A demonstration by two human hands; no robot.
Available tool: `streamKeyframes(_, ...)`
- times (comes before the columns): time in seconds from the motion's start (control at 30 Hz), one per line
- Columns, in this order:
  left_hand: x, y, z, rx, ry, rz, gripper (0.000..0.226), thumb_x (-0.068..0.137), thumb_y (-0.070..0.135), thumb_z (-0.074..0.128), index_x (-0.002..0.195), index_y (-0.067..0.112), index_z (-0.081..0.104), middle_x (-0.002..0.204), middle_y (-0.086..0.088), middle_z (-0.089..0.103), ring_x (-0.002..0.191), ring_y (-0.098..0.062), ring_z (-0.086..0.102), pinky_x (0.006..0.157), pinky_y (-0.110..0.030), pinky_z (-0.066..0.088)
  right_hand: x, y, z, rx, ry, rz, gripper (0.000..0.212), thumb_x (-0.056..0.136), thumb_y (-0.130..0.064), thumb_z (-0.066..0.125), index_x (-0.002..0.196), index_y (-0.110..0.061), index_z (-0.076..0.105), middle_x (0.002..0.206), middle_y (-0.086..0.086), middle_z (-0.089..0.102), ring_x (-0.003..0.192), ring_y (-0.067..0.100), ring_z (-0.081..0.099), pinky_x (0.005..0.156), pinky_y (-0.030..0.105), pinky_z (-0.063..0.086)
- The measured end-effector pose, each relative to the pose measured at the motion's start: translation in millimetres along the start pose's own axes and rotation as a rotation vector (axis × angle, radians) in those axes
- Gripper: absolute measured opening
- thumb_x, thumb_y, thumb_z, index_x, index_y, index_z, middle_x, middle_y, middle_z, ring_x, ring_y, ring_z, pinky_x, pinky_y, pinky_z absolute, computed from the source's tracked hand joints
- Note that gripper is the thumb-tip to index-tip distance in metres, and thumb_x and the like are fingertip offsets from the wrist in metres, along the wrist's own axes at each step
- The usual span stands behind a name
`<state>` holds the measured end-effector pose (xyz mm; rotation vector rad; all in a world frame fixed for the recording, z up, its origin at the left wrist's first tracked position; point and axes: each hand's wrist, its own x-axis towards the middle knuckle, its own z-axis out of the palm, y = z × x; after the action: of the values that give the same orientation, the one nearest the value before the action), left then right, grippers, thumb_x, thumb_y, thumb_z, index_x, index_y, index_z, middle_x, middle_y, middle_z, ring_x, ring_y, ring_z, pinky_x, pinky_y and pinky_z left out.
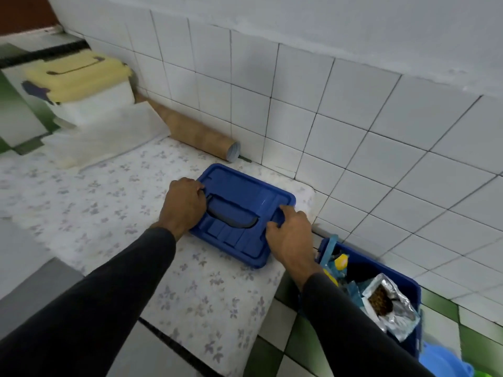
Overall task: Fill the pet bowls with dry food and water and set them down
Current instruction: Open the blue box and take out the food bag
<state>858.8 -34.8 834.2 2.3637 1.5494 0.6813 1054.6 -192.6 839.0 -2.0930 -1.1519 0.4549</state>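
A blue plastic lid (pixel 239 191) with a dark handle lies flat on a floral mattress (pixel 206 292) by the tiled wall. My left hand (pixel 183 204) grips its left edge and my right hand (pixel 290 235) grips its right front edge. To the right on the floor stands an open blue bin (pixel 408 288). Inside it an opened silver foil bag (pixel 392 306) shows brown dry food, beside blue and yellow packets. A light blue plastic item (pixel 441 363), perhaps a bowl, shows at the bottom right, partly cut off.
A cardboard tube (pixel 196 131) lies along the wall behind the lid. A white box with a yellow lid (pixel 79 74) stands at the far left, with white sheets (pixel 109 131) below it. The floor has green and white tiles (pixel 283 346).
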Motion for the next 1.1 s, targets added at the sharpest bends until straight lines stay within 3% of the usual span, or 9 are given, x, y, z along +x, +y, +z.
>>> streamKeyframes(0.2, 11.8, -22.1, -1.3, 0.071, -0.039, 0.069, 0.020, 0.098, 0.010, 0.059, 0.095, -0.002, 0.075, 0.093, -0.019, 0.072, 0.087, -0.036, 0.065, 0.092, -0.049, 0.049, 8.3, -12.0, 19.0, -0.118, -0.077, 0.010, 0.037, 0.097, -0.022, 0.051, 0.133, -0.012, 0.054, 0.107, 0.002, 0.039, 0.084, 0.017, 0.044, 0.074, 0.030, 0.041)
streamKeyframes(0.37, 16.6, -35.1, 4.9, 0.118, -0.088, 0.099, 0.018, 0.100, 0.008, 0.059, 0.101, -0.002, 0.073, 0.100, -0.020, 0.072, 0.094, -0.038, 0.064, 0.096, -0.047, 0.042, 11.6, -15.6, 27.4, -0.183, -0.132, -0.001, 0.037, 0.098, -0.020, 0.050, 0.133, -0.009, 0.051, 0.120, 0.010, 0.047, 0.080, 0.020, 0.046, 0.072, 0.030, 0.043)
streamKeyframes(0.47, 18.4, -37.2, 7.3, 0.133, -0.083, 0.117, 0.016, 0.099, 0.006, 0.060, 0.100, -0.003, 0.073, 0.100, -0.022, 0.071, 0.095, -0.040, 0.064, 0.096, -0.049, 0.041, 9.4, -14.2, 31.2, -0.280, -0.137, -0.012, 0.033, 0.097, -0.022, 0.049, 0.126, -0.008, 0.054, 0.125, 0.015, 0.047, 0.094, 0.029, 0.056, 0.078, 0.036, 0.051)
streamKeyframes(0.57, 16.4, -35.3, 8.3, 0.143, -0.086, 0.110, 0.015, 0.098, 0.004, 0.061, 0.102, -0.004, 0.073, 0.100, -0.025, 0.070, 0.097, -0.042, 0.062, 0.095, -0.049, 0.041, 6.5, -10.1, 31.8, -0.394, -0.114, -0.083, 0.032, 0.097, -0.026, 0.048, 0.121, -0.008, 0.058, 0.128, 0.015, 0.044, 0.108, 0.032, 0.050, 0.086, 0.036, 0.050)
streamKeyframes(0.73, 5.2, -20.1, 11.3, 0.068, -0.094, -0.017, 0.035, 0.099, 0.017, 0.061, 0.131, 0.003, 0.064, 0.141, -0.027, 0.051, 0.129, -0.046, 0.045, 0.103, -0.055, 0.044, 6.5, -4.2, 21.1, -0.538, -0.049, -0.162, 0.041, 0.099, -0.037, 0.043, 0.130, -0.013, 0.057, 0.126, 0.013, 0.049, 0.113, 0.031, 0.046, 0.091, 0.043, 0.046)
streamKeyframes(0.9, -4.7, 15.1, 30.4, 0.114, -0.123, 0.103, 0.040, 0.098, 0.022, 0.061, 0.136, 0.008, 0.062, 0.152, -0.026, 0.044, 0.141, -0.044, 0.038, 0.120, -0.058, 0.027, -1.1, 18.1, -4.5, -0.561, -0.029, -0.156, 0.044, 0.100, -0.040, 0.043, 0.130, -0.012, 0.058, 0.123, 0.012, 0.053, 0.112, 0.031, 0.048, 0.092, 0.045, 0.047)
streamKeyframes(1.0, -11.1, 52.1, 47.7, 0.081, -0.176, 0.192, 0.041, 0.100, 0.023, 0.059, 0.138, 0.009, 0.060, 0.155, -0.024, 0.042, 0.146, -0.042, 0.034, 0.123, -0.059, 0.021, -9.2, 43.4, -25.1, -0.565, -0.021, -0.105, 0.043, 0.098, -0.038, 0.046, 0.129, -0.011, 0.059, 0.124, 0.014, 0.054, 0.114, 0.033, 0.050, 0.092, 0.045, 0.046)
streamKeyframes(1.1, -20.3, 93.7, 67.0, 0.007, -0.205, 0.323, 0.040, 0.098, 0.022, 0.057, 0.133, 0.005, 0.063, 0.148, -0.025, 0.048, 0.139, -0.044, 0.040, 0.121, -0.060, 0.023, -21.2, 71.4, -50.5, -0.588, -0.005, -0.032, 0.042, 0.097, -0.038, 0.046, 0.128, -0.012, 0.058, 0.128, 0.013, 0.055, 0.115, 0.033, 0.049, 0.093, 0.045, 0.045)
